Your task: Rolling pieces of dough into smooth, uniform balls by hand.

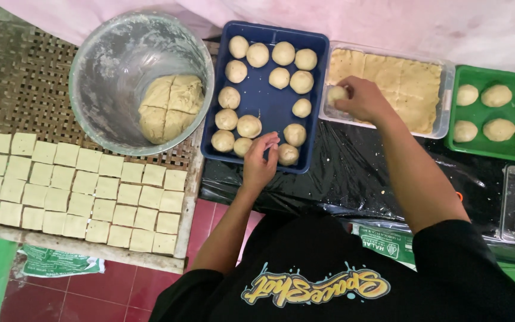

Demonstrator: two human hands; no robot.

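Right now I see my right hand (362, 98) pinching a small pale dough ball (336, 93) between fingertips, at the left edge of the clear plastic tub (445, 95). That ball is round, creamy-yellow and matte, about the same size as the others. The tub holds a flat slab of yellowish filling (400, 83), rough on top and scored into blocks.

My left hand (260, 161) hovers at the 6 o'clock edge of the blue tray (263, 98), fingers loosely curled and gripping nothing, fingertips just beside the nearest dough balls (249, 126). More than a dozen balls sit in that tray, mostly along its edges, leaving bare blue in the middle.

At 9 o'clock from the tray stands a floured metal bowl (120, 59) with a lump of dough (171, 107) cut into quarters. At 8 o'clock, rows of pale square pieces (78, 191) lie on a woven mat (19, 77). At 3 o'clock, a green tray (478, 143) carries more rounded pieces. Black plastic sheeting (341, 179) covers the desk beneath the trays.
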